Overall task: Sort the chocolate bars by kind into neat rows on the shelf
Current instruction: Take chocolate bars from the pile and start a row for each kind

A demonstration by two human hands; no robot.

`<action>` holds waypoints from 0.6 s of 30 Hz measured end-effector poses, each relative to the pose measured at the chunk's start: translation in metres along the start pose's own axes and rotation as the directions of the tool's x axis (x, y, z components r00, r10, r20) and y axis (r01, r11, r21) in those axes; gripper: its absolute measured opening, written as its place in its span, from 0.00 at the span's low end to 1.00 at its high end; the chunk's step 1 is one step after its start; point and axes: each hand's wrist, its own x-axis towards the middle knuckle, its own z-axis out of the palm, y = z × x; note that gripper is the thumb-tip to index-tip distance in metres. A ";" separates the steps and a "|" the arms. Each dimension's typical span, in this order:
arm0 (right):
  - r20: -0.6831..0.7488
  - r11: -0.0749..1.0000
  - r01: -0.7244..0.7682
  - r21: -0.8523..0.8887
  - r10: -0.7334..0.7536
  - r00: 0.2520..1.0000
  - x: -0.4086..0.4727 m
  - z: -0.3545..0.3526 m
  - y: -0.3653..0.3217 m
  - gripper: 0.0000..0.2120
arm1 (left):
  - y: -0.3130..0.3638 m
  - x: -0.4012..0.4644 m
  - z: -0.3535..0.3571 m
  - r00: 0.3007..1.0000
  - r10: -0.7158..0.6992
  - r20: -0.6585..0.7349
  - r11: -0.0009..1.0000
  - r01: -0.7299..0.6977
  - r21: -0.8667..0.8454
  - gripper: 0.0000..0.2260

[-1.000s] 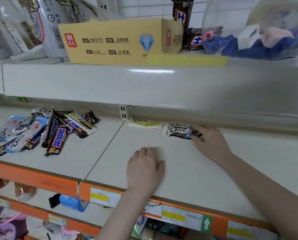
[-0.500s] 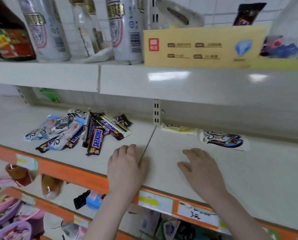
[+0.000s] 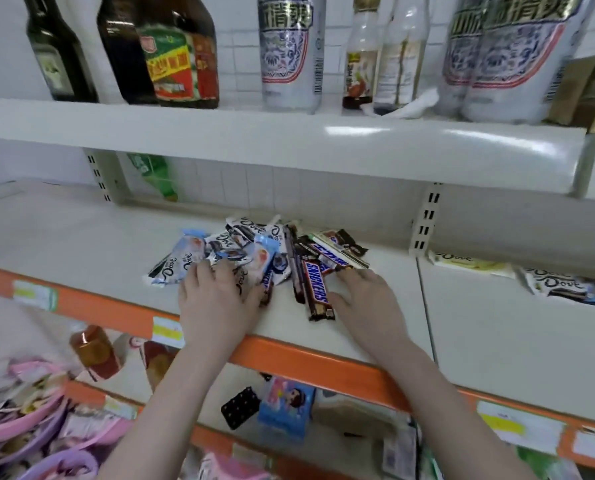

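A mixed heap of chocolate bars [image 3: 254, 251] lies on the white shelf [image 3: 81, 244]. It holds pale blue and white Dove packs [image 3: 180, 259] on the left and brown Snickers bars [image 3: 317, 285] on the right. My left hand [image 3: 216, 299] lies flat on the Dove packs, fingers spread. My right hand [image 3: 368, 303] rests beside the Snickers bars, fingertips touching their right edge. On the shelf panel to the right lie a yellow Dove bar [image 3: 469, 265] and a white-and-dark Dove bar [image 3: 573, 289], side by side at the back.
The upper shelf [image 3: 289, 140] carries dark bottles [image 3: 171, 53], tall white packs and sauce bottles. An orange shelf edge [image 3: 289, 358] with price tags runs in front. Below are pink baskets [image 3: 22, 420], a blue box [image 3: 285, 407] and other goods.
The view swung left. Both hands moved left from the right shelf panel onto the heap; my right hand had let go of the white-and-dark Dove bar there.
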 end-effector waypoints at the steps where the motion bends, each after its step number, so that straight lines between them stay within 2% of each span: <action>1: 0.006 1.000 -0.006 -0.008 0.006 1.000 0.005 0.005 -0.005 0.17 | -0.005 0.005 0.000 0.999 -0.015 0.029 1.000 0.015 0.006 0.31; 3: 0.031 0.999 -0.027 -0.019 0.027 0.999 0.012 0.013 -0.014 0.18 | -0.010 0.013 0.000 0.988 -0.049 0.143 0.997 0.040 0.064 0.36; 6: 0.063 0.996 -0.085 -0.026 0.087 0.994 0.018 0.022 -0.026 0.20 | -0.012 0.017 0.008 0.970 -0.052 0.236 0.991 0.021 0.133 0.43; 11: 0.053 0.988 -0.153 -0.004 0.153 0.987 0.030 0.033 -0.033 0.20 | -0.009 0.025 0.013 0.971 -0.067 0.229 0.968 0.008 0.249 0.46; 18: 0.065 0.969 -0.226 0.097 0.221 0.973 0.044 0.036 -0.034 0.23 | -0.013 0.063 0.010 0.958 -0.145 0.248 0.989 0.136 0.052 0.42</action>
